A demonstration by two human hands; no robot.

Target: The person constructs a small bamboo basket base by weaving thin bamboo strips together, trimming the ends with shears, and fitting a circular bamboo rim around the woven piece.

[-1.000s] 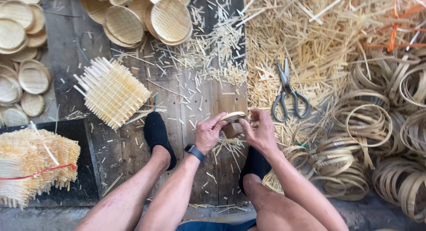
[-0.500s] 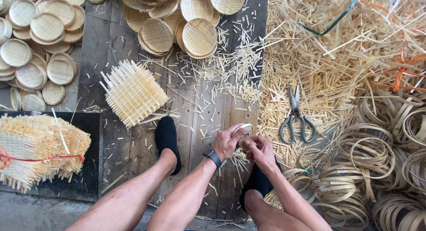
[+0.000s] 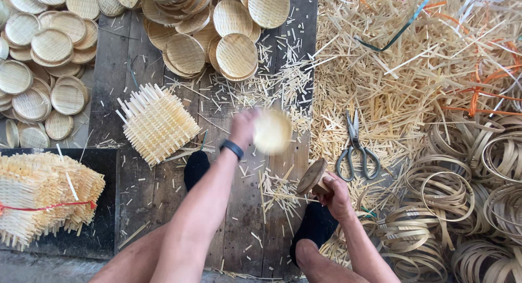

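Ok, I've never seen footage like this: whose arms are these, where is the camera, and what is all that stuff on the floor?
There is no machine here. The one camera sits on a person's head and looks straight down, so the arms and dark-socked feet are that person's own.

The left hand, with a dark wristband, is stretched forward holding a small round woven tray; it is blurred by motion. The right hand grips a round wooden block.

They sit on a dark plank floor. Ahead lies a pile of finished round trays, with a square woven mat nearer. On the person's right are scissors on loose bamboo slivers, and coiled bamboo hoops.
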